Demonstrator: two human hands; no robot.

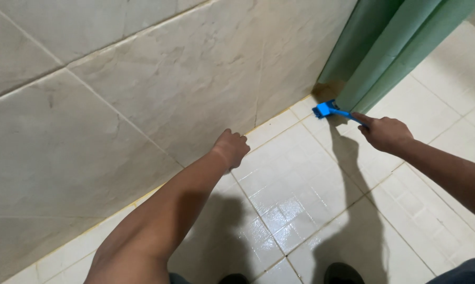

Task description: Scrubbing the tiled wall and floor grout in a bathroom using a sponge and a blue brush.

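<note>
My right hand (386, 132) grips the handle of a small blue brush (328, 109), its index finger stretched along the handle. The brush head rests on the white floor tiles (295, 173) in the corner where the beige tiled wall (143, 84) meets the green door frame (377, 50). My left hand (231, 147) is curled into a loose fist, its knuckles pressed against the bottom of the wall just above the floor joint. It holds nothing.
The floor tiles look wet and glossy, with yellowish grime along the wall joint (271, 120). My dark shoes (342, 273) show at the bottom edge. The green frame blocks the upper right.
</note>
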